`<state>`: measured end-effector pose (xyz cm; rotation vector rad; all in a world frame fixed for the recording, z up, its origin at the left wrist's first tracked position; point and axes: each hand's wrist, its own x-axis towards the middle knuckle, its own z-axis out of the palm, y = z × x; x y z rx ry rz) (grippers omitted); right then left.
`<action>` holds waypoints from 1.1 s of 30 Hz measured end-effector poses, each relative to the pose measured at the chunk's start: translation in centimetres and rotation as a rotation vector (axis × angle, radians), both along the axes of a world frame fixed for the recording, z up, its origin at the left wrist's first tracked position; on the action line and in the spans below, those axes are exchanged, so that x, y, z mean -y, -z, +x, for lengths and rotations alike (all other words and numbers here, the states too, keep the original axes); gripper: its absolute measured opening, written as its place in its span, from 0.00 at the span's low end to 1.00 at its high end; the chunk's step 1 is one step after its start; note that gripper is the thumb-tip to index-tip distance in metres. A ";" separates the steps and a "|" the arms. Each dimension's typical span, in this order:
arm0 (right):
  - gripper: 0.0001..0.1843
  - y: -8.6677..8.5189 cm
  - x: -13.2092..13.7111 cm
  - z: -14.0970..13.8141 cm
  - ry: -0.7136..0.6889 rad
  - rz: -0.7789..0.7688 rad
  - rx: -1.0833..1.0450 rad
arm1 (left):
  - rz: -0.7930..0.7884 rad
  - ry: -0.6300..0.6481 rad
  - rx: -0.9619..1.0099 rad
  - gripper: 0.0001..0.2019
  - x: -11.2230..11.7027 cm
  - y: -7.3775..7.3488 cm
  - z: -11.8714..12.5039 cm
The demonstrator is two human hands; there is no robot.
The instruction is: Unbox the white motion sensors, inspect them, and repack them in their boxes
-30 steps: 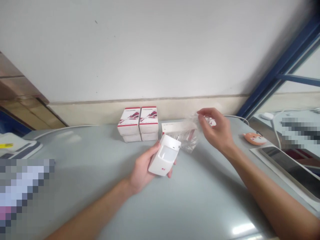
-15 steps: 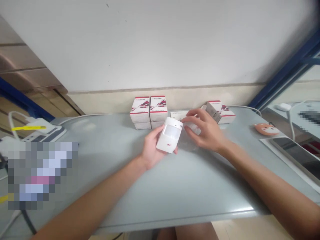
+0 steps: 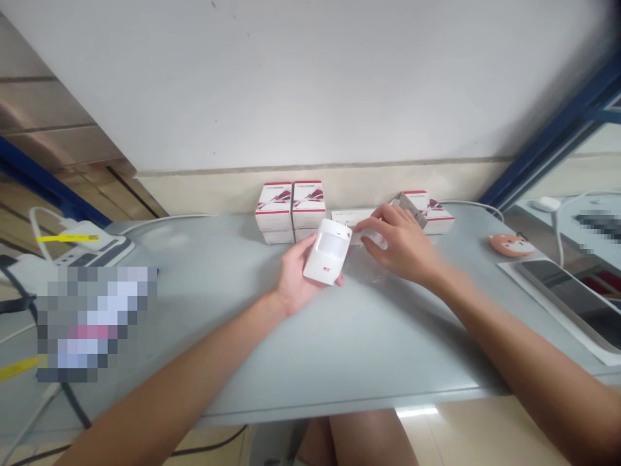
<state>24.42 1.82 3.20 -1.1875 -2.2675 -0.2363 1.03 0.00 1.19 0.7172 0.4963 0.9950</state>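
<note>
White plastic is resting in the left hand (image 3: 295, 281): its fingers (image 3: 339, 280) are curling up around the lower edge of a white motion sensor (image 3: 324, 254), gripping it against the palm. The sensor is tilting with its lens toward the camera and a small red mark near its bottom end. Just beside it, the right hand (image 3: 400, 246) is reaching forward, and its bent fingers (image 3: 371, 224) are closing on a clear plastic bag (image 3: 371, 265), which is bunching around something white and spreading down onto the table (image 3: 233, 369). A small grey-sided box (image 3: 412, 210) is tilting just behind those fingers. Beyond the hands, a flat white box (image 3: 352, 217) is lying near the wall, between 2 stacks of white boxes with red trim (image 3: 275, 207) on the left and 1 more such box (image 3: 429, 217) on the right. Farther right, an orange fox-faced pad (image 3: 512, 244) is sitting near a dark tablet (image 3: 572, 304), while a white device with a yellow strip (image 3: 92, 249) is sitting at the table's far left.
</note>
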 end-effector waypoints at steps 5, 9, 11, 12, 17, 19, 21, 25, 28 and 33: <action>0.15 -1.1 0.7 0.6 0.001 -0.120 0.034 | -0.048 -0.023 0.022 0.22 -0.2 -0.1 -0.2; 0.13 -1.2 0.7 1.8 0.037 -0.276 0.070 | -0.060 -0.002 0.033 0.24 -0.1 -0.2 -0.2; 0.12 -1.1 0.4 2.4 0.066 -0.310 0.083 | -0.070 0.002 0.032 0.25 0.0 -0.3 -0.2; 0.12 -1.0 0.4 2.6 0.087 -0.313 0.092 | -0.077 0.006 0.031 0.25 0.0 -0.4 -0.2; 0.14 -2.1 0.8 2.9 0.089 -0.330 0.060 | -0.065 -0.006 0.032 0.25 0.1 -0.4 -0.3; 0.17 -3.2 1.5 2.8 -0.042 -0.415 0.006 | -0.057 -0.010 0.026 0.26 0.0 -0.2 -0.3; 0.21 -4.3 2.2 2.7 -0.193 -0.521 -0.026 | -0.056 -0.011 0.017 0.27 -0.1 0.0 -0.3; 0.26 -5.1 3.1 2.3 -0.349 -0.584 0.014 | -0.079 -0.029 0.003 0.25 -0.1 0.0 -0.3; 0.28 -4.1 3.1 1.9 -0.394 -0.554 0.095 | -0.070 -0.028 0.002 0.24 0.0 -0.2 -0.3; 0.20 -2.5 3.5 0.6 -0.222 -0.506 0.114 | -0.040 -0.026 -0.005 0.23 0.2 -0.3 -0.1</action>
